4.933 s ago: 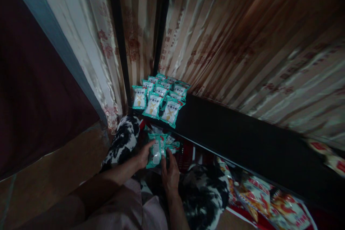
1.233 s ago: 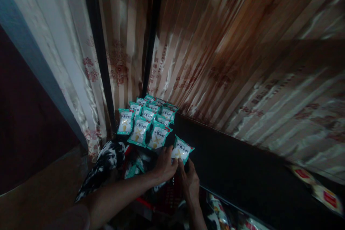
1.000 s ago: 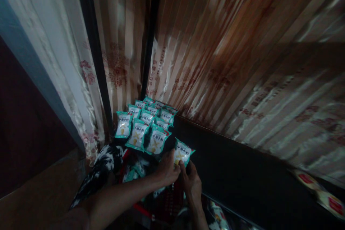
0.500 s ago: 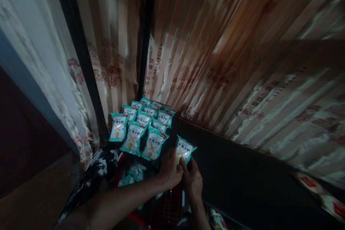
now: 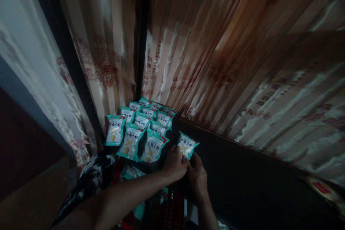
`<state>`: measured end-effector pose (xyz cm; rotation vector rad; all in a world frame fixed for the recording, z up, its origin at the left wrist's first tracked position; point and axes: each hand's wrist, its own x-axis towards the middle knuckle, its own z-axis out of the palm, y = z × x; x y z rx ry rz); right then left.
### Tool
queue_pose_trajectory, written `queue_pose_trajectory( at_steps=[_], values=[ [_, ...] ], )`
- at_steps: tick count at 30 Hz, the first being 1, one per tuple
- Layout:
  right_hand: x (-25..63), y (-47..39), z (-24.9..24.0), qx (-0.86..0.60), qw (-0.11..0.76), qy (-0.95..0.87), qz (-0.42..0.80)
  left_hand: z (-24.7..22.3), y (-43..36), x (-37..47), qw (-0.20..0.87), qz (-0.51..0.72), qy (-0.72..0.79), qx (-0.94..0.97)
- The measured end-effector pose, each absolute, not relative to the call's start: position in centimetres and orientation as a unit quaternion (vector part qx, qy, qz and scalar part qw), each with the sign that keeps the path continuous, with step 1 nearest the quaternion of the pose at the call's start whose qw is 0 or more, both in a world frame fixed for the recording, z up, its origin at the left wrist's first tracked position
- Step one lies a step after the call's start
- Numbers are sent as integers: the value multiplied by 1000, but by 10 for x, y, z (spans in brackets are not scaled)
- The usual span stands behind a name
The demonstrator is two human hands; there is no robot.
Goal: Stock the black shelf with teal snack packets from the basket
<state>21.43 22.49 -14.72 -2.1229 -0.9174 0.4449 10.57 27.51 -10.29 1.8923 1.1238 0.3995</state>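
Observation:
Both my hands grip one teal-and-white snack bag by its lower part, above a black shelf. My left hand closes on its left side, and my right hand holds the right side with the thumb across the front. The bag is upright, its printed face towards me. Just left of it, several matching snack bags stand in rows on the shelf. Below my left forearm, more teal bags lie in a red basket, partly hidden by the arm.
The black shelf runs to the right, with a cream-and-red packet near its far right end. Dark metal posts and a patterned curtain stand behind. A knee in black-and-white cloth is at lower left.
The view has shifted slightly. My hands and the held snack bag appear a little further right, the bag still in both hands. The standing rows look the same.

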Motion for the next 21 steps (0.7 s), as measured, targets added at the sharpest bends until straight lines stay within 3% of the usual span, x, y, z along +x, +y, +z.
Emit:
queue_pose_trajectory(
  at_steps=[21],
  values=[
    [246, 271, -132, -854, 318, -388, 135, -96, 323, 164, 404, 160, 496, 752]
  ],
)
